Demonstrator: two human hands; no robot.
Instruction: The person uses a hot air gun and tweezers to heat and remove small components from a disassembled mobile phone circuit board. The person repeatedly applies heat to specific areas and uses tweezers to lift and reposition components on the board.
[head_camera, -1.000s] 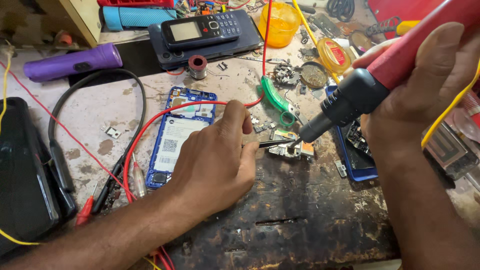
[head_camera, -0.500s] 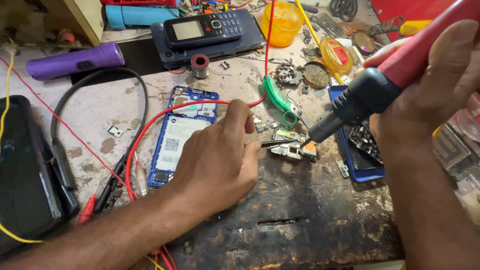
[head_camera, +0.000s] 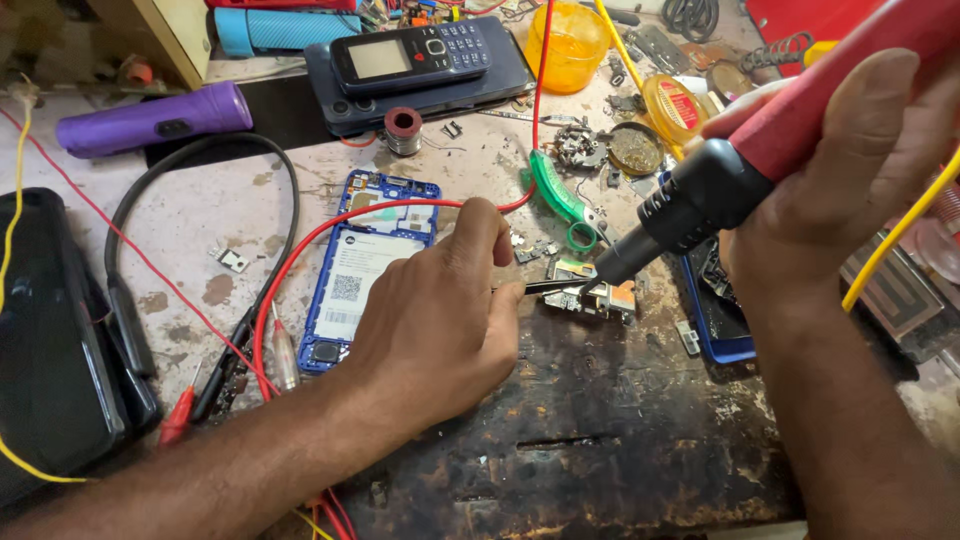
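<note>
1. Nearest the camera, the left hand (head_camera: 430, 320) rests on the scorched, dark patch of the workbench (head_camera: 560, 450), its fingers pinched together on thin tweezers (head_camera: 545, 287). It sits much as it did a moment ago.
2. The tweezer tips reach the small circuit board (head_camera: 592, 293), a bare metal-and-gold piece lying flat just beyond the dark patch, between the two hands.
3. The right hand (head_camera: 840, 190) is wrapped tight around the red handle of a soldering iron (head_camera: 700, 200). Its black nose has slid slightly right and lower over the last second, so the tip now sits at the board's upper edge (whether it actually touches, I cannot tell).
4. I judge the heating to be under way, with the board pinned steady.
5. Farther left lies an opened blue phone (head_camera: 365, 270), crossed by a red wire (head_camera: 330, 230).
6. At the far edge sit a keypad phone (head_camera: 410, 55) and a yellow tub (head_camera: 565, 45).
</note>
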